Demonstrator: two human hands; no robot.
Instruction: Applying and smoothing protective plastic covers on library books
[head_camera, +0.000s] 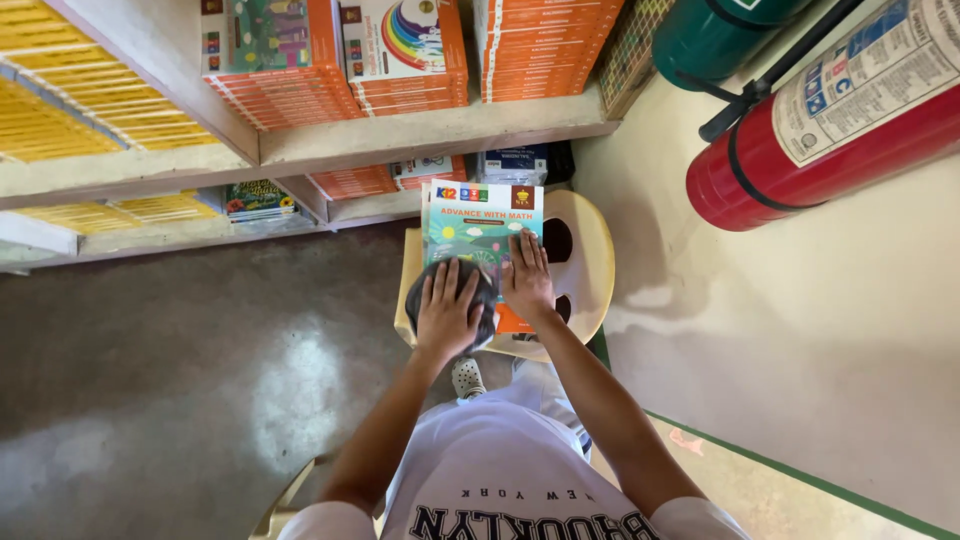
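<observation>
Both hands on book (480, 225) — shelves (420, 135), red extinguisher (830, 130) close.

Book (482, 222) lies on stool (580, 250). Cloth (455, 290) on book's near left part, under left hand (446, 312); right hand (527, 278) beside it on book. Shelves (420, 135) far; fire extinguisher (830, 125) right.
</observation>
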